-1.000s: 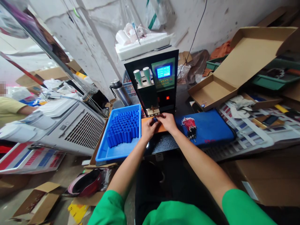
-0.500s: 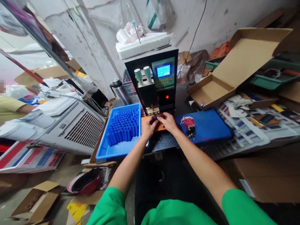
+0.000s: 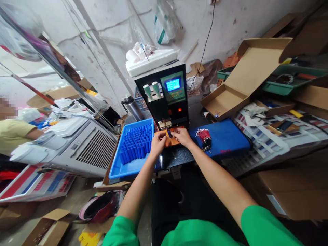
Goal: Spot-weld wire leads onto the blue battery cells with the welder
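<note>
A small dark blue cylinder [image 3: 169, 133] stands on the orange plate [image 3: 167, 143] at the foot of a black machine [image 3: 161, 112] with a lit screen. My right hand [image 3: 181, 136] has its fingertips closed on the cylinder's right side. Just left of it, my left hand [image 3: 159, 141] is beside the cylinder with a gap between; whether its curled fingertips hold anything is too small to tell. Many blue cylinders [image 3: 135, 145] stand in rows in a blue tray [image 3: 121, 175] on the left. Red and black wires [image 3: 204, 138] lie on a blue case [image 3: 222, 138] to the right.
A steel flask [image 3: 133, 107] stands behind the tray. An open cardboard box [image 3: 237, 85] and a white crate [image 3: 271, 143] are at the right. A grey air cooler [image 3: 84, 143] stands at the left, near a person in a yellow shirt [image 3: 15, 135].
My left hand has moved away from the cylinder, leaving a gap. My right hand stays at it. The whole view has shifted slightly, showing more of the person at the left.
</note>
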Available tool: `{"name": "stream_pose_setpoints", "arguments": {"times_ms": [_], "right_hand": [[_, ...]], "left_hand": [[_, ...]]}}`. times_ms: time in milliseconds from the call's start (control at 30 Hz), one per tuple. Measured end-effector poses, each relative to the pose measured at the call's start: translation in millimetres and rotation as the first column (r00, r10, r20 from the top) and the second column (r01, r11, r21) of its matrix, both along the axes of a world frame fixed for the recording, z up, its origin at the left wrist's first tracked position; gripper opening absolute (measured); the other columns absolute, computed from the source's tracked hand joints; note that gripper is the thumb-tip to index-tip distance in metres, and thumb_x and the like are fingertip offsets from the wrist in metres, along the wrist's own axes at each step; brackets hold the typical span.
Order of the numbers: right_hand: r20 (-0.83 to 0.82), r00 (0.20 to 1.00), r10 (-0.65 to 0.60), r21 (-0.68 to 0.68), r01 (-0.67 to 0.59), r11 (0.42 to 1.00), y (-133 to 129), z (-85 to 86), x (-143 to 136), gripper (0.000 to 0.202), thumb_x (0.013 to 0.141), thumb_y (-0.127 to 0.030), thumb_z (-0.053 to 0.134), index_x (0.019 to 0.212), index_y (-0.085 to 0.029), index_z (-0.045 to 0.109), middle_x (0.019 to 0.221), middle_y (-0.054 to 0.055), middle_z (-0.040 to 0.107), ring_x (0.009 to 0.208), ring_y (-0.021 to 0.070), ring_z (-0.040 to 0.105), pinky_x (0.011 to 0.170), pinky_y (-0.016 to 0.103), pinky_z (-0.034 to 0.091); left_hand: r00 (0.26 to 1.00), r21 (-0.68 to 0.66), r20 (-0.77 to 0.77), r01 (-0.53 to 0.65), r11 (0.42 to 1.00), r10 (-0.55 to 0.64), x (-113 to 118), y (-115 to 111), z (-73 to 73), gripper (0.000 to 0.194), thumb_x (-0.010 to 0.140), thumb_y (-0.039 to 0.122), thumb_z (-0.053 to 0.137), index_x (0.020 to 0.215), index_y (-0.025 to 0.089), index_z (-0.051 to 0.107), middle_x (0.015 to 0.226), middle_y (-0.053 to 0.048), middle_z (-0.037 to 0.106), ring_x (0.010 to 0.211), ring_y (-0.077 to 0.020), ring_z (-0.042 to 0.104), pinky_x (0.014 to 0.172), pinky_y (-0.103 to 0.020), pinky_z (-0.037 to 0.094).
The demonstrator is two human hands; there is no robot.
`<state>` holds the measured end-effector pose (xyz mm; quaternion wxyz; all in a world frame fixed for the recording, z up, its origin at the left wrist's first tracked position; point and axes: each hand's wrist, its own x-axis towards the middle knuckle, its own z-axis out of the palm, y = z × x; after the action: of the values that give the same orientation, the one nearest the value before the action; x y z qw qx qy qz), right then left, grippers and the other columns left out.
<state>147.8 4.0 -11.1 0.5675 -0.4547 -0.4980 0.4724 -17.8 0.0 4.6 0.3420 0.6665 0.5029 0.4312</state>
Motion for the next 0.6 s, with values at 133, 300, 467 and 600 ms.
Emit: {"name": "stream_pose_setpoints", "arguments": {"times_ms": [133, 300, 467, 600], "right_hand": [[-0.017, 1.000, -0.002, -0.006, 0.002, 1.000, 0, -0.2, -2, 0.034, 0.066, -0.051, 0.067, 0.056, -0.021, 0.055, 0.051, 0.000, 0.055, 0.047, 0.0128, 0.044, 0.048, 0.025, 0.034], [-0.041, 0.999, -0.009, 0.000, 0.009, 1.000, 0, 0.2, -1, 0.035, 0.067, -0.051, 0.067, 0.055, -0.021, 0.054, 0.049, -0.002, 0.052, 0.047, 0.0128, 0.044, 0.048, 0.025, 0.034], [0.000, 0.986, 0.165, 0.029, -0.165, 0.986, -3, 2.6, 7, 0.030, 0.065, -0.045, 0.073, 0.066, -0.017, 0.063, 0.056, -0.002, 0.059, 0.050, 0.0124, 0.050, 0.052, 0.025, 0.039], [0.075, 0.959, 0.273, 0.051, -0.277, 0.960, -3, 3.1, 13, 0.030, 0.060, -0.041, 0.078, 0.072, -0.015, 0.070, 0.065, 0.002, 0.067, 0.060, 0.0141, 0.058, 0.058, 0.025, 0.044]], "left_hand": [[0.971, 0.099, -0.238, 0.029, 0.995, -0.005, -9, -24, -1.4, 0.017, 0.081, 0.033, 0.066, 0.086, 0.018, 0.072, 0.083, -0.006, 0.071, 0.074, -0.0175, 0.063, 0.071, -0.031, 0.050], [0.913, 0.218, -0.408, 0.080, 0.973, 0.017, -2, -31, -5.5, 0.010, 0.078, 0.026, 0.066, 0.075, 0.018, 0.071, 0.076, -0.005, 0.068, 0.075, -0.0188, 0.061, 0.074, -0.032, 0.046], [0.949, 0.121, -0.313, 0.071, 0.990, -0.030, 1, -21, -4.1, 0.016, 0.080, 0.030, 0.063, 0.072, 0.020, 0.072, 0.072, -0.004, 0.069, 0.068, -0.0166, 0.061, 0.066, -0.028, 0.046], [0.937, 0.101, -0.345, 0.084, 0.991, -0.044, 3, -14, -0.7, 0.013, 0.077, 0.028, 0.066, 0.071, 0.020, 0.073, 0.071, -0.004, 0.070, 0.068, -0.0174, 0.062, 0.064, -0.028, 0.046]]}}
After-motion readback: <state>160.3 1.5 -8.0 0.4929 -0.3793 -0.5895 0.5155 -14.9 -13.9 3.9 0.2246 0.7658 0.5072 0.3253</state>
